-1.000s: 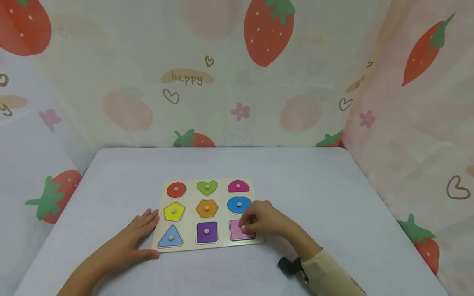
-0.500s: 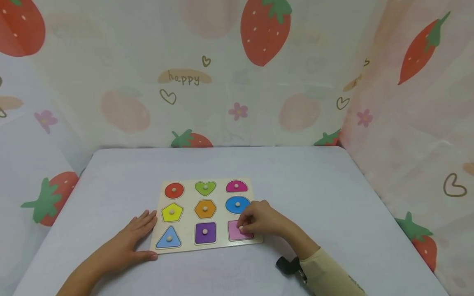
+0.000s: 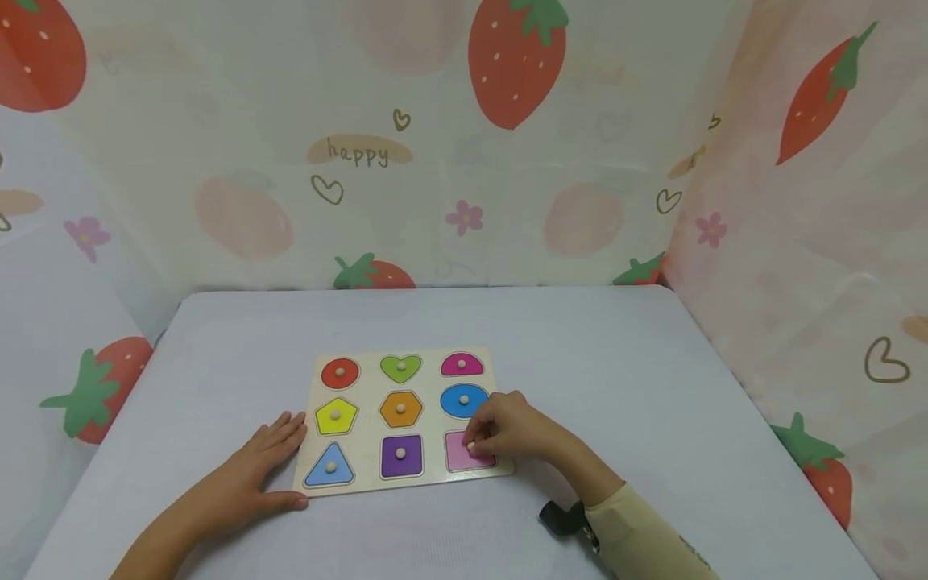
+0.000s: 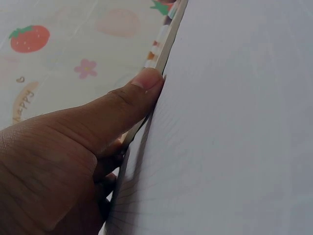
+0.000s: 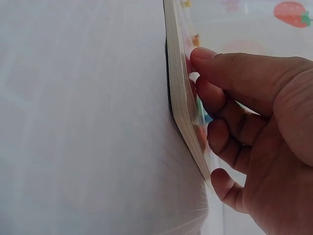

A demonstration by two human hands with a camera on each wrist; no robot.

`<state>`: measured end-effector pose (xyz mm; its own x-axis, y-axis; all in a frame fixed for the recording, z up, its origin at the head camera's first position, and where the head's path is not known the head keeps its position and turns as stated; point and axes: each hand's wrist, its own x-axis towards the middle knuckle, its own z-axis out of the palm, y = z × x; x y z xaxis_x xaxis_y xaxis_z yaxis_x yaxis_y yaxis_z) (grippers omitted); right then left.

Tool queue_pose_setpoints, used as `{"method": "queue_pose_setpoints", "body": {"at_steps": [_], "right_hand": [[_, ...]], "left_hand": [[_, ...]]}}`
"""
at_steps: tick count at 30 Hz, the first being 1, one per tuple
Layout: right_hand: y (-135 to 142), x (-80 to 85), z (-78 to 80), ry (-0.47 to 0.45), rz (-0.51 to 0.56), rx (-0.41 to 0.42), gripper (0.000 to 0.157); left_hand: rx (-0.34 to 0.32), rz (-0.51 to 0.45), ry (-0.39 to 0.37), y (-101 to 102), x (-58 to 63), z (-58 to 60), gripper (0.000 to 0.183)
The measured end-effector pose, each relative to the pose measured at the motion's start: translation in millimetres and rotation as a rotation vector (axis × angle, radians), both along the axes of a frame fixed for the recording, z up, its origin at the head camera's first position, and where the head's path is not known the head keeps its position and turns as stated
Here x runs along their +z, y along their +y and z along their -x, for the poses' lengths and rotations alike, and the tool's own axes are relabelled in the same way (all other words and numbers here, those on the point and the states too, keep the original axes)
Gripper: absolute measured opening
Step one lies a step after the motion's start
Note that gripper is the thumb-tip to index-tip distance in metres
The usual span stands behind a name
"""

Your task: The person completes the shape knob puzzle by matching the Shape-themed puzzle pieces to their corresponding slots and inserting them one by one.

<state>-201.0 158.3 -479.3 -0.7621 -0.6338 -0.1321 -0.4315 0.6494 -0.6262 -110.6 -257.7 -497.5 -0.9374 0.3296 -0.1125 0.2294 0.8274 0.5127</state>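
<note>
A wooden peg puzzle board (image 3: 366, 439) lies on the white table, with coloured shapes sitting in its recesses. At its near right corner my right hand (image 3: 518, 431) pinches the small knob of the pink rectangle puzzle piece (image 3: 457, 453) between thumb and fingertips; the piece lies level in its outline, its right part covered by the hand. In the right wrist view, the other fingers (image 5: 218, 137) curl beside the board edge (image 5: 178, 93). My left hand (image 3: 250, 467) is spread flat at the board's left side, fingertips and thumb (image 4: 146, 81) against the edge.
Other pieces on the board include a blue oval (image 3: 464, 400), a purple square (image 3: 402, 445) and a light blue triangle (image 3: 329, 475). A black device (image 3: 561, 518) is at the right wrist beside the beige sleeve (image 3: 645, 536). Strawberry-print sheeting (image 3: 435, 177) stands around the table.
The pink rectangle piece, slightly raised with a dark edge earlier, now sits flush in its recess. The head view has shifted a little; both hands keep their places at the board.
</note>
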Motion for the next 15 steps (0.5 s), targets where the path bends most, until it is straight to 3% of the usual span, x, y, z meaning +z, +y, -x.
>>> {"method": "queue_pose_setpoints", "body": {"at_steps": [15], "right_hand": [[0.1,0.7,-0.3,0.016,-0.022,0.012,0.006]], "left_hand": [[0.009,0.014,-0.013,0.8,0.2,1.0,0.116]]}}
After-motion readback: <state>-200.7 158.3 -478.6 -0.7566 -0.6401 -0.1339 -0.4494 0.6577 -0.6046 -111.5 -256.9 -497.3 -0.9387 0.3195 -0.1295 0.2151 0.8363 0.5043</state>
